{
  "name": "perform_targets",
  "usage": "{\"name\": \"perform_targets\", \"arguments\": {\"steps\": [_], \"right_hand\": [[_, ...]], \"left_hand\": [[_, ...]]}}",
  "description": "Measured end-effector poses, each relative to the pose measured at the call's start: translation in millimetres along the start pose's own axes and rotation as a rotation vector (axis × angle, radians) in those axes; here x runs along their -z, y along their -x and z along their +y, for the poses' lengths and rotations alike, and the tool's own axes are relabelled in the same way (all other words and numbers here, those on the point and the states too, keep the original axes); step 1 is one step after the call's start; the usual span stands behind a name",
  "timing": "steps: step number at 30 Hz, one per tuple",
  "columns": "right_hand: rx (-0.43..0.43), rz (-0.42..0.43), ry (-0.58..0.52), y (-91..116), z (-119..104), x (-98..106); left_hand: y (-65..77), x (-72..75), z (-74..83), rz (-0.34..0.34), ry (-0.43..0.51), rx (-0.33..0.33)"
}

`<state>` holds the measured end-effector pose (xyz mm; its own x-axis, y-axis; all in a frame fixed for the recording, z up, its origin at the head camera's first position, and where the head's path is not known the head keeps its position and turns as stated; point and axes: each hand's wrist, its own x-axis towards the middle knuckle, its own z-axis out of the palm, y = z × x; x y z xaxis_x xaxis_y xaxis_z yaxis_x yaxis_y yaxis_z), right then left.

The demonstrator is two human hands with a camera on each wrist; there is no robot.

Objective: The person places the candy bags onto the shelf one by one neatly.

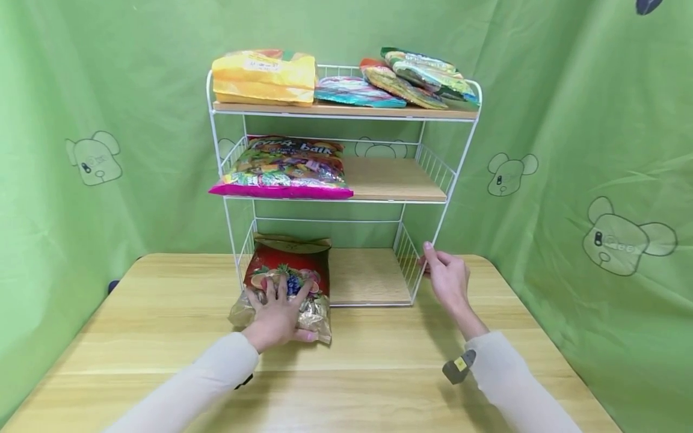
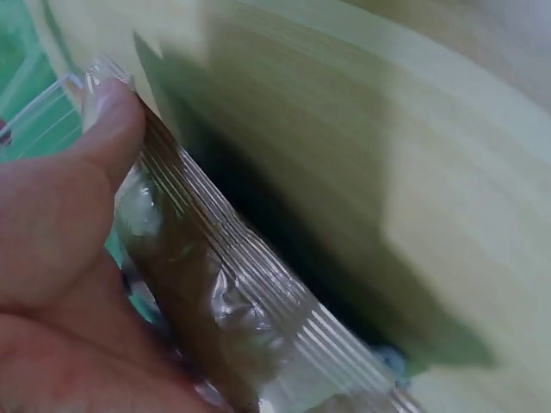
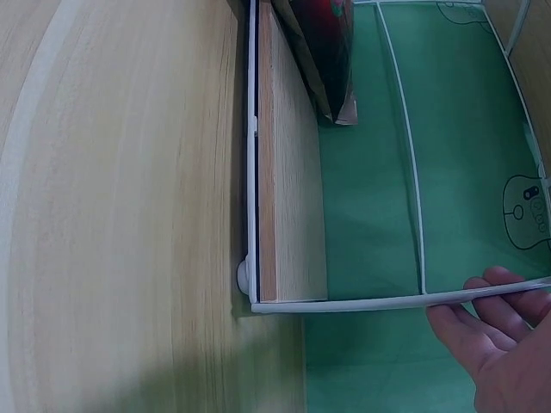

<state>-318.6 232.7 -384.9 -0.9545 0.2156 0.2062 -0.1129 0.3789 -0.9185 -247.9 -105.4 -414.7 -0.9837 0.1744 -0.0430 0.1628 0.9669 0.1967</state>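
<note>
My left hand [image 1: 278,314] lies with fingers spread on a red and gold candy bag [image 1: 289,258] printed with fruit. This bag sits at the left of the bottom shelf, its clear crinkled end hanging over the front edge. Up close in the left wrist view, my thumb [image 2: 116,112] rests along the bag's ribbed seal [image 2: 250,249]. With my right hand [image 1: 448,279] I hold the right front post of a white wire shelf rack [image 1: 464,159], thumb in front. The right wrist view shows those fingers [image 3: 499,314] at the white wire post.
A candy bag with a pink edge [image 1: 287,168] fills the left of the middle shelf. Up top are a yellow bag [image 1: 263,78], a blue packet [image 1: 360,92] and green and orange packets [image 1: 428,72]. The rack stands on a wooden table [image 1: 379,361] before green curtains [image 1: 541,120].
</note>
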Motion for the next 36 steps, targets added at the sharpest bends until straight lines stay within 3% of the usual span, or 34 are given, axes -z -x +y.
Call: {"name": "perform_targets", "arguments": {"steps": [8, 21, 36], "right_hand": [[-0.002, -0.005, -0.001, 0.7, 3.2, -0.7], [0.001, 0.015, -0.008, 0.5, 1.6, 0.1], [-0.010, 0.026, -0.012, -1.1, 2.0, -2.6]], "left_hand": [[-7.9, -5.5, -3.2, 0.039, 0.137, -0.041], [-22.1, 2.5, -2.8, 0.001, 0.168, -0.001], [-23.1, 3.5, -9.3, -0.024, 0.189, 0.000]]}}
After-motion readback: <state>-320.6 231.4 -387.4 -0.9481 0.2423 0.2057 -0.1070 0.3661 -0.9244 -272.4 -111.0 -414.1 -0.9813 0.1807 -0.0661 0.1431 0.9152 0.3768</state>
